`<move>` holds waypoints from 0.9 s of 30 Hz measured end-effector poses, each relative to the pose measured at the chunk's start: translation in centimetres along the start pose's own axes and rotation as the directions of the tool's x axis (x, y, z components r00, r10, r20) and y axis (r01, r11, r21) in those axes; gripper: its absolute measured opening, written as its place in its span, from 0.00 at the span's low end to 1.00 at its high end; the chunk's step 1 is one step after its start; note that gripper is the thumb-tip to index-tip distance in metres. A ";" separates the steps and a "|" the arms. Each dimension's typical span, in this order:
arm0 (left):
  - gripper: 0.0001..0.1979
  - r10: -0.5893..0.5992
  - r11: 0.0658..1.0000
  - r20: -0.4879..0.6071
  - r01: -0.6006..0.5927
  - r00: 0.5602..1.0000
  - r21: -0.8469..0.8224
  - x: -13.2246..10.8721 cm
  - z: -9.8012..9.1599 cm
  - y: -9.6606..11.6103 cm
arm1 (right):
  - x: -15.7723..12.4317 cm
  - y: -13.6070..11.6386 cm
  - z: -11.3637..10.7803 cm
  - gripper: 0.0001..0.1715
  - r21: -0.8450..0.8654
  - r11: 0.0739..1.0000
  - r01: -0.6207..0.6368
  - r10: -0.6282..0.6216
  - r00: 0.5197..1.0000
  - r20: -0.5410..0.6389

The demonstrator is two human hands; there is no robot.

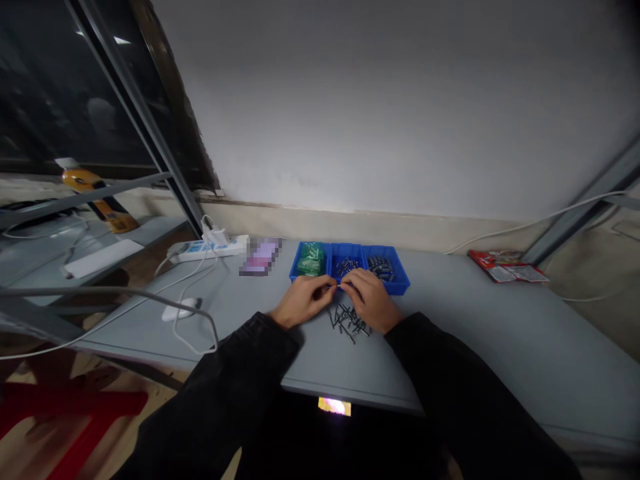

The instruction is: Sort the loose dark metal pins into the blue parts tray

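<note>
The left hand and the right hand were positioned together at the near edge of the blue tray, on the desk. Both hands were narrowed to a pinch, with the fingertips of each meeting the other's at the center. Whether a small part was held in the pinch could not be determined, as the contact point was too small to resolve. The black sleeves of the person ran back from both wrists toward the lower corners of the view.

The tray stood at 12 o'clock from the hands and was divided into three compartments. The left compartment held green packets, the middle one held short dark pins, and the right one held dark cylinders. A loose heap of dark screws lay directly on the desk at 6 o'clock, just below the hands.

Further out on the desk, a power strip lay at 10 o'clock, beside a blurred flat object. A white mouse lay at 9 o'clock. A red packet lay at 3 o'clock.
</note>
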State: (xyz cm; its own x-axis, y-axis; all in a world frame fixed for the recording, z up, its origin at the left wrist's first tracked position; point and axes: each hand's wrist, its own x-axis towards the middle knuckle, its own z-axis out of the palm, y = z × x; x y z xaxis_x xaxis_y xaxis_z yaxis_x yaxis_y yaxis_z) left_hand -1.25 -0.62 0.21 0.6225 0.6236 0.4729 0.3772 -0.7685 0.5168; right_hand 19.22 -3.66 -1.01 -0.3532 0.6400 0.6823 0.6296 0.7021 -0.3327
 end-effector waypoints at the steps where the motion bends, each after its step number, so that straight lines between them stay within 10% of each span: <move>1: 0.10 -0.005 1.000 -0.007 0.005 1.000 -0.003 0.0 0.0 0.0 | 0.0 -0.1 0.0 0.05 0.008 1.000 -0.006 0.006 1.000 -0.008; 27: 0.09 -0.011 1.000 0.010 0.011 1.000 0.003 0.0 -0.1 0.0 | 0.1 -0.2 -0.1 0.06 -0.029 0.999 -0.013 0.015 0.999 0.039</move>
State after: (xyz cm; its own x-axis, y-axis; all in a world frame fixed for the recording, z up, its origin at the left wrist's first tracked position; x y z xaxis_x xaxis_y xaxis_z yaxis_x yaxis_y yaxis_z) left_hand -1.29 -0.58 0.24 0.6251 0.6305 0.4602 0.3860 -0.7621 0.5198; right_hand 19.18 -3.78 -0.80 -0.3709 0.6620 0.6512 0.6541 0.6841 -0.3229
